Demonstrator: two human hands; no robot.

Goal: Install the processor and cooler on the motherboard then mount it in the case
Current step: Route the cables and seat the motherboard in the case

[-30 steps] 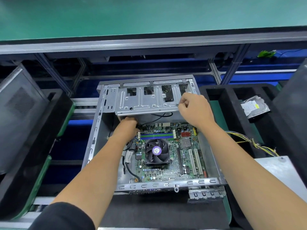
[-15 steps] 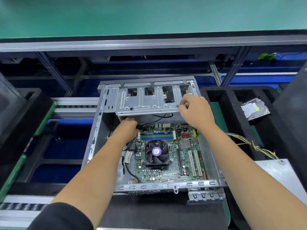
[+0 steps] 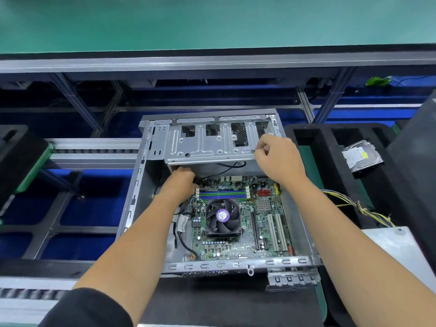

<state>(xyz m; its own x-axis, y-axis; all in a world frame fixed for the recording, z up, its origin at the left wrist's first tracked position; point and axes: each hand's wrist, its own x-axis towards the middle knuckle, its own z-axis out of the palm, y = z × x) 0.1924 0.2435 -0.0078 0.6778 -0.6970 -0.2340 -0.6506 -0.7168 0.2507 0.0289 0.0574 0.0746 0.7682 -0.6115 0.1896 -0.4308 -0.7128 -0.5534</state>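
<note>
In the case (image 3: 132, 208), fan-topped motherboard (image 3: 238, 246)

Bright, even overhead light, soft glare on the case's drive cage (image 3: 207, 142), deep shadow beneath the conveyor frame, edges bowed by the wide lens, slight blur at left.

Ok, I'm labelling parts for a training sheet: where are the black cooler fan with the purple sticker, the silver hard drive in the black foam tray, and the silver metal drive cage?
black cooler fan (image 3: 223, 217): head view, purple hub sticker.
silver hard drive (image 3: 359, 157): head view, top label.
silver metal drive cage (image 3: 203, 147): head view, flat plate.
</note>
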